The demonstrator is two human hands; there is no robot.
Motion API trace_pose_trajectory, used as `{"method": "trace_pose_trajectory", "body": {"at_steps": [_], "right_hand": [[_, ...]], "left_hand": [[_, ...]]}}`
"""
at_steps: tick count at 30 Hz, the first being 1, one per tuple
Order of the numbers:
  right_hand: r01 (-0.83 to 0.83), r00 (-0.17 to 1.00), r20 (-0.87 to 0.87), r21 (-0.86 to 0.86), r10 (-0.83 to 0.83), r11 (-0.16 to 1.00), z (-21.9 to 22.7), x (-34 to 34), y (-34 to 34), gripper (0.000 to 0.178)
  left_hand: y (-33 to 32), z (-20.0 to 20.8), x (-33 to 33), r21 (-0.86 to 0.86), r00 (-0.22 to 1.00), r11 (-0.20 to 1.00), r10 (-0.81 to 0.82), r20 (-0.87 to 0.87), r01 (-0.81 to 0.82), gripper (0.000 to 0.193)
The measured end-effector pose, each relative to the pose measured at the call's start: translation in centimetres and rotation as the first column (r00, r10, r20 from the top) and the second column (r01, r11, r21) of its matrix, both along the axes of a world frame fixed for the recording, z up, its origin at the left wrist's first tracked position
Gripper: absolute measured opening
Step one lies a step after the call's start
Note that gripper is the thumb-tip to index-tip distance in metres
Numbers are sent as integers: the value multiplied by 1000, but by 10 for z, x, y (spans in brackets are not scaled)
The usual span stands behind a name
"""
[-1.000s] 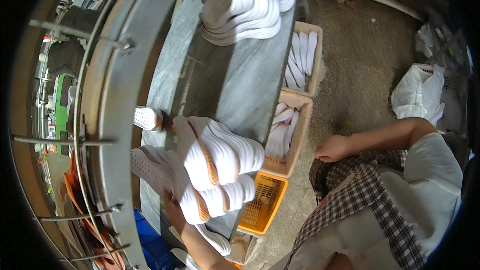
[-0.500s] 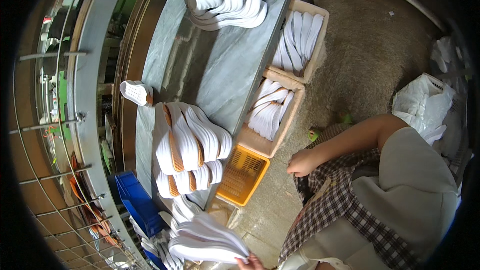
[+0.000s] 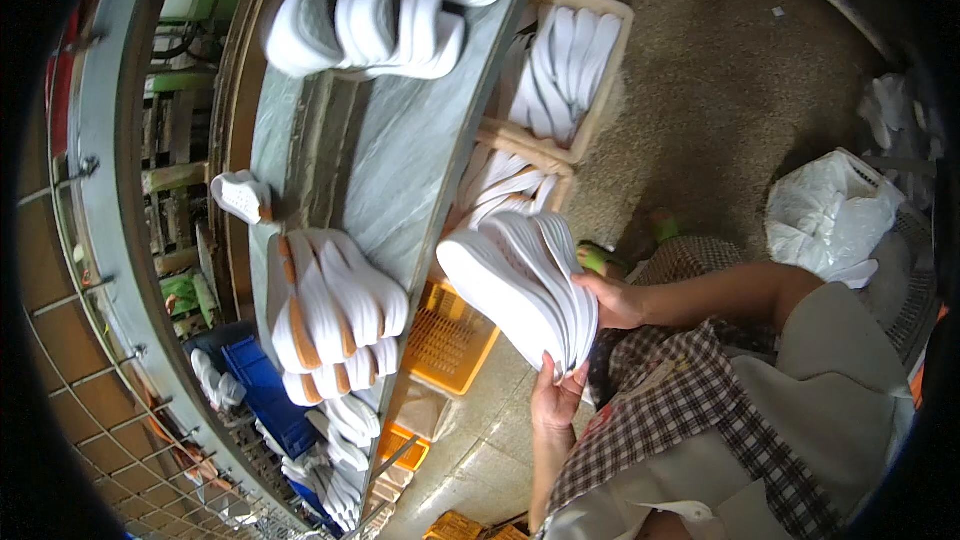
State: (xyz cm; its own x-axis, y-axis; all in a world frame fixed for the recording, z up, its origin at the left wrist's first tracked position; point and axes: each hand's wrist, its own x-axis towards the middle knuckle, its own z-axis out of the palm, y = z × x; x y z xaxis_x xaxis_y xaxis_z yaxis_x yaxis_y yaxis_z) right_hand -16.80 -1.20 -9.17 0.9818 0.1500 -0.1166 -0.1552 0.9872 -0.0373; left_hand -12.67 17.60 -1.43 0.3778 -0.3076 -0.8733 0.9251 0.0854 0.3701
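Observation:
A stack of white shoe soles [image 3: 525,285] is held between both my hands over the floor, beside the bench's edge. My left hand [image 3: 558,398] grips the lower end, fingers and thumb on the outer soles. On the upper right side of the same stack, my right hand [image 3: 612,300] is closed on the edges. Bundles of white soles with brown patches [image 3: 335,295] lie on the grey bench [image 3: 400,155], to the left of my hands. More white soles [image 3: 365,25] are grouped at the bench's far end. A single small sole [image 3: 242,197] lies at its left edge.
Along the bench's right side stand two beige crates [image 3: 600,120] of white soles and a yellow crate [image 3: 450,340]. A blue bin [image 3: 265,390] is at lower left, near a wire-mesh frame [image 3: 90,290]. At right sits a basket lined with a white plastic bag [image 3: 830,210].
My left hand has brought the stack of soles up and right from the bench's near end. My right hand, earlier apart at my apron, now grips the stack too. The view has shifted.

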Motion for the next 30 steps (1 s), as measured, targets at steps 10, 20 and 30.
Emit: {"method": "trace_pose_trajectory", "body": {"at_steps": [10,20,30], "right_hand": [[417,874,-122,-309,-470,855,55,-12,-58,66],[498,676,-491,-245,-549,832,90,0,0,66],[433,518,-676,-321,-524,842,92,-33,56,75]], "left_hand": [[-135,19,100,-146,713,818,-380,589,556,64],[-141,-12,149,-231,585,538,-750,307,811,63],[-114,-35,113,-440,447,357,-887,117,824,56]]}}
